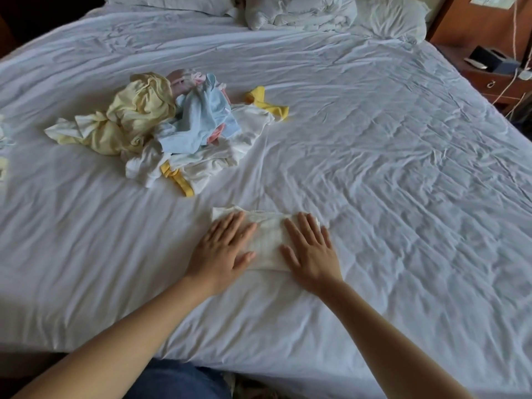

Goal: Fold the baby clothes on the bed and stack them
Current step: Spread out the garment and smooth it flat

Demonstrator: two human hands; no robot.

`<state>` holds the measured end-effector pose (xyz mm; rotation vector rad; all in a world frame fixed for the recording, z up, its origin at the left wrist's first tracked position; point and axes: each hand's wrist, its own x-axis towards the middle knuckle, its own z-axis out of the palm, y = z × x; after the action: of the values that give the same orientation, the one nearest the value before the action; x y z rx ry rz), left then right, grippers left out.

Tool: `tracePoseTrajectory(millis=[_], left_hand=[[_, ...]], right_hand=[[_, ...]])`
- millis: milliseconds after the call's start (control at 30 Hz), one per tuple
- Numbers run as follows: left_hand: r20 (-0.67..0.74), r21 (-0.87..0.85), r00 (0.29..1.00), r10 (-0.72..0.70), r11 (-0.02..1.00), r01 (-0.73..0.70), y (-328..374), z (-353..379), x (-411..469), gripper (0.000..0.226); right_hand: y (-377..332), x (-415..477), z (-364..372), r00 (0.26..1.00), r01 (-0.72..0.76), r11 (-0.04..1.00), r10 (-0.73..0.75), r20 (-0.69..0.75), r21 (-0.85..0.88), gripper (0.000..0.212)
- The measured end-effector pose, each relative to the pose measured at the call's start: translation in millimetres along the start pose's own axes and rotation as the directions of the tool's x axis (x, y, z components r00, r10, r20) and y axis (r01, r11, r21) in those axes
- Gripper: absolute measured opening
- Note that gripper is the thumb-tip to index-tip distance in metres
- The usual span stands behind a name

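A small folded white baby garment (266,240) lies flat on the white bed sheet (388,182) near the front edge. My left hand (223,249) presses its left side with straight fingers. My right hand (312,251) presses its right side the same way, palm down. Behind and to the left sits a loose pile of baby clothes (172,125): pale yellow, light blue, pink and white pieces, some with yellow trim. A yellow-trimmed piece (266,103) sticks out at the pile's right.
Pillows and a bunched duvet (299,12) lie at the head of the bed. A wooden nightstand (501,73) with a dark box and cables stands at the far right. Small bits of cloth (3,151) show at the left edge.
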<state>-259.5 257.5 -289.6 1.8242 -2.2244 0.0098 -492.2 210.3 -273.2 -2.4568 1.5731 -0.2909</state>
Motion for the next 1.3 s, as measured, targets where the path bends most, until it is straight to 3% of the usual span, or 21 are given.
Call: tracePoseTrajectory(millis=[100,200,300,400,533,667,800,900,1033,1300], left_hand=[[0.061,-0.039,0.998,0.03,0.999,-0.027,-6,-2,0,0.066],[0.108,-0.197,0.994,0.031,0.98,-0.009,-9,-8,2,0.071],[0.073,-0.329,0.982,-0.174,0.925,0.189,-9,-15,-6,0.073],[0.116,-0.242,0.91,-0.398,0.877,0.415,-6,-20,-18,0.067],[0.126,-0.135,0.882,-0.454,0.873,0.469,-3,-31,-10,0.057],[0.301,-0.382,0.802,-0.516,0.705,0.597,-9,-41,10,0.045],[0.356,-0.546,0.787,-0.504,0.571,0.613,-10,-49,18,0.043],[0.334,-0.634,0.809,-0.484,0.519,0.573,-9,-50,15,0.039],[0.301,-0.732,0.818,-0.49,0.431,0.528,-14,-56,1,0.044],[0.093,-0.827,0.836,-0.54,0.426,0.367,-65,-119,-53,0.051]], right_hand=[[4,0,-1,0.998,0.023,1.0,-0.022,0.052,-0.014,0.072],[5,1,-8,0.995,0.014,0.997,-0.021,0.097,0.074,0.076],[5,-5,-15,0.996,-0.084,0.979,0.081,0.025,0.186,0.069],[0,-15,-21,0.957,-0.275,0.935,0.288,-0.024,0.225,0.056],[-7,-14,-31,0.944,-0.327,0.93,0.329,0.02,0.167,0.05],[-13,-3,-40,0.946,-0.325,0.932,0.318,0.068,0.16,0.04],[-19,8,-52,0.92,-0.388,0.856,0.338,0.198,0.342,0.044],[-23,11,-62,0.915,-0.403,0.798,0.343,0.212,0.448,0.044],[-25,10,-72,0.909,-0.409,0.619,0.34,0.241,0.67,0.06],[-93,15,-89,0.969,-0.243,0.432,0.145,0.199,0.868,0.063]])
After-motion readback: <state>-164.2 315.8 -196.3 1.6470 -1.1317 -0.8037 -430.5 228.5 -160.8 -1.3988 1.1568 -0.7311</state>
